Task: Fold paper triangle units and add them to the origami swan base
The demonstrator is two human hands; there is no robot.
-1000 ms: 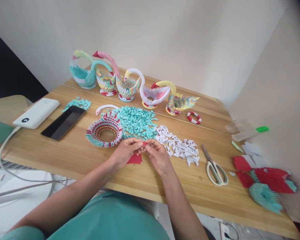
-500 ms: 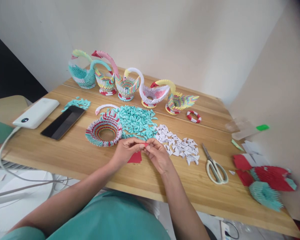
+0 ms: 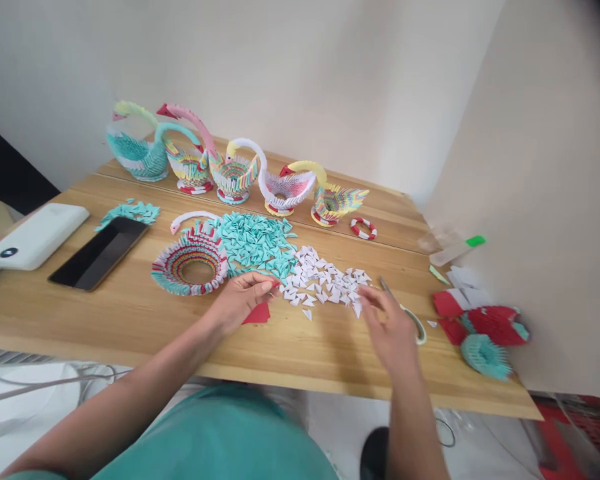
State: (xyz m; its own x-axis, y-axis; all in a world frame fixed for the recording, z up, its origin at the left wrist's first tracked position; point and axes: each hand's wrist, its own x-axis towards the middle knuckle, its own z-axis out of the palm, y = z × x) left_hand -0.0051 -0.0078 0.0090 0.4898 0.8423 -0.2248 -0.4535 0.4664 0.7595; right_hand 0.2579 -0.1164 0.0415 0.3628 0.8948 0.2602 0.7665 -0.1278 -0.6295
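Note:
My left hand pinches a small piece of red paper just above the wooden table. My right hand is blurred, fingers spread, and hovers over the scissors, partly hiding them; it holds nothing. Between the hands lies a pile of white folded paper triangles. Behind it is a pile of teal folded triangles. A round multicoloured paper ring base sits to the left of my left hand, with a white paper swan neck behind it.
Several paper swans line the back edge. A phone, a white power bank and a small teal pile lie at the left. A red-white ring, red paper and red-teal paper models are at the right near the wall.
My right hand let go of the red paper and swung right toward the scissors. My left hand keeps the paper. The camera view shifted to the right.

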